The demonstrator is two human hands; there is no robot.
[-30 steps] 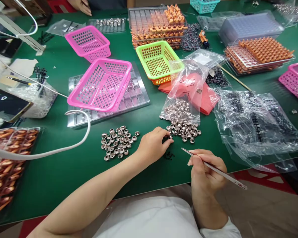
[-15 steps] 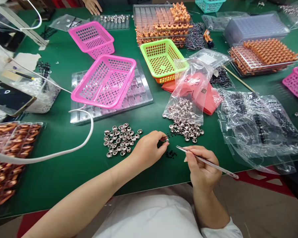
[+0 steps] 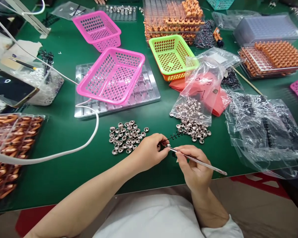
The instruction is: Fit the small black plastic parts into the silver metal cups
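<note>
My left hand (image 3: 152,150) pinches a small silver metal cup (image 3: 168,145) at its fingertips, beside a thin black toothed strip (image 3: 176,135). Closed round metal tweezers (image 3: 203,162), my right hand (image 3: 195,167) has their tips at the cup. Small black parts (image 3: 174,154) lie partly hidden beneath the tweezers. Left of my left hand is a spread of silver cups (image 3: 124,136). More silver cups (image 3: 195,130) spill from a clear bag (image 3: 206,96) beyond my right hand.
Pink baskets (image 3: 111,74) (image 3: 99,28) and a green basket (image 3: 172,54) stand farther back. A white cable (image 3: 89,140) curves across the left side. Trays of orange parts (image 3: 15,158) sit at the left. Clear bags of black parts (image 3: 265,129) lie right. Another person's fingers (image 3: 100,1) show at the top.
The tweezers in my right hand have moved left, and their tips now meet the cup at my left fingertips. The view has shifted, and the other person's hand is mostly out of frame.
</note>
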